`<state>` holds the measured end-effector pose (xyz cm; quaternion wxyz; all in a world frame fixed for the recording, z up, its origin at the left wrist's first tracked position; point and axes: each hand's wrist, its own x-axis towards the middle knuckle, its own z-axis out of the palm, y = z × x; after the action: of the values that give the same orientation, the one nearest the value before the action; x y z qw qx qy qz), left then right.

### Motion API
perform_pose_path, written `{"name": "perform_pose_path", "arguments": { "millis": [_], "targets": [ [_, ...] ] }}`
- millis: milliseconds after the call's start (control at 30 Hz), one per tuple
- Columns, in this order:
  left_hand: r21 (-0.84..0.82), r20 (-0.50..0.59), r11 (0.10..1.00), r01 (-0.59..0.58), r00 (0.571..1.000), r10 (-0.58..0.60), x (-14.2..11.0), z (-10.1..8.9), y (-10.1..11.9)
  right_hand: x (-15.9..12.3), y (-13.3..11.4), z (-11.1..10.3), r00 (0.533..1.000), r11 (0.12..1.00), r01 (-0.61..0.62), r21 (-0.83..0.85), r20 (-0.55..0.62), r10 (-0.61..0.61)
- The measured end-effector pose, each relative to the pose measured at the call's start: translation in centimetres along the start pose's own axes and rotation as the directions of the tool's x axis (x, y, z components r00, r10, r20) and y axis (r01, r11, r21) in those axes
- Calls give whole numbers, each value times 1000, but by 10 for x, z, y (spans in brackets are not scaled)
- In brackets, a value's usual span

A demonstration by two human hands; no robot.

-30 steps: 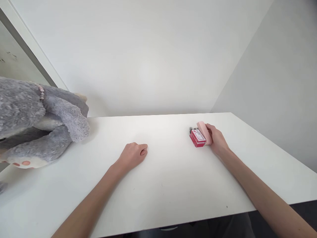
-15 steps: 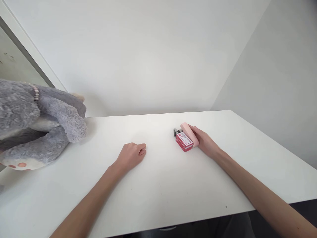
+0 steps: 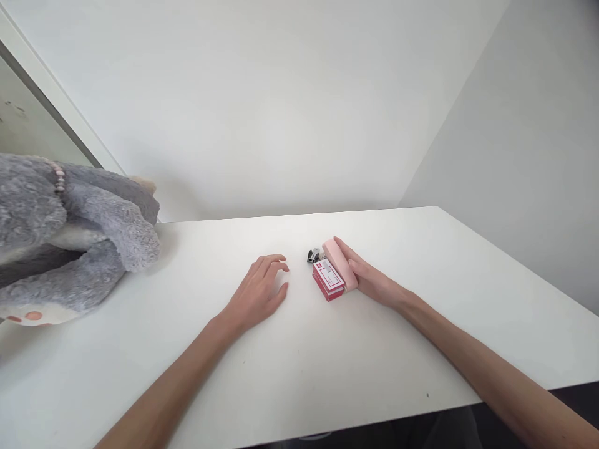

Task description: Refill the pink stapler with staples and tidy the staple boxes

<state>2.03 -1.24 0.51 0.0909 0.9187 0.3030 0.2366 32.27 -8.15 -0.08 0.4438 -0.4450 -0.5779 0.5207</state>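
My right hand (image 3: pixel 367 274) lies against the right side of a pink stapler-shaped object (image 3: pixel 340 265), fingers stretched along it and the thumb apart. Pressed up to its left side are small red-and-white boxes (image 3: pixel 329 279), stacked on one another. Just behind the boxes sit small black and silver metal pieces (image 3: pixel 313 255), too small to name surely. My left hand (image 3: pixel 259 290) rests on the table to the left of this group, touching none of it. Its fingers are spread and curve loosely toward the boxes, with nothing in them.
A big grey plush toy (image 3: pixel 93 231) with a beaded string lies on its side at the left end of the white table (image 3: pixel 210 386). A white wall (image 3: pixel 281 112) rises behind the table, and a grey wall stands to the right.
The pink object, boxes and metal pieces have slid left and slightly nearer, with my right hand against them. My left hand has gone from a fist to spread fingers.
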Motion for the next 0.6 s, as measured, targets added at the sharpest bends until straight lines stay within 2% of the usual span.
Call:
{"name": "perform_pose_path", "arguments": {
  "millis": [200, 300, 400, 500, 600],
  "targets": [
    [21, -9, 998, -52, 999, 52, 3, 7, 4, 0, 1, 5, 996, 999, -34, -23, 77, 36],
    [5, 59, 996, -89, 994, 88, 6, 9, 8, 0, 4, 6, 993, 999, -48, -16, 104, 49],
    [-11, 124, 999, -41, 991, 43, 7, 10, 10, -2, 6, 5, 991, 999, -53, 2, 121, 52],
    [-31, 152, 999, -19, 988, 23, 6, 11, 10, -3, 5, 6, 995, 999, -30, -17, 97, 32],
    [-54, 139, 998, -27, 990, 34, 6, 12, 9, -2, 3, 6, 1000, 997, -5, -80, 6, 5]
  ]
}}
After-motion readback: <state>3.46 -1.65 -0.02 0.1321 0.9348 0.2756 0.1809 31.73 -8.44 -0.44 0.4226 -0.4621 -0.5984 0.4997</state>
